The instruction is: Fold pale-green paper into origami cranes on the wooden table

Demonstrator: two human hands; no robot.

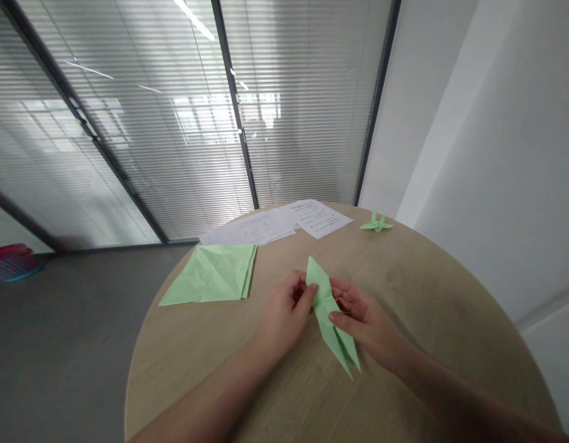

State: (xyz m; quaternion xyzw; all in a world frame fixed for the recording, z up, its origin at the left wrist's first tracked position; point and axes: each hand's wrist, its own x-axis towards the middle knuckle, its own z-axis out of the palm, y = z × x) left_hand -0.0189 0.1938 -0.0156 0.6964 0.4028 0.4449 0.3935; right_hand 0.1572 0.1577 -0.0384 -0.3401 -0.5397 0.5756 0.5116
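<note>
A long, narrow folded piece of light green paper [330,317] lies slanted over the round wooden table [210,369], pointed at both ends. My left hand [284,314] pinches its upper left edge with the fingers closed on it. My right hand [365,320] holds its middle from the right, thumb on top of the paper. Both hands rest low over the tabletop near its centre.
A creased green paper square [210,274] lies flat to the left. White printed sheets [275,224] sit at the far edge, and a small finished green paper crane [377,224] stands at the far right. Glass walls with blinds are behind; a pink basket [11,261] is on the floor.
</note>
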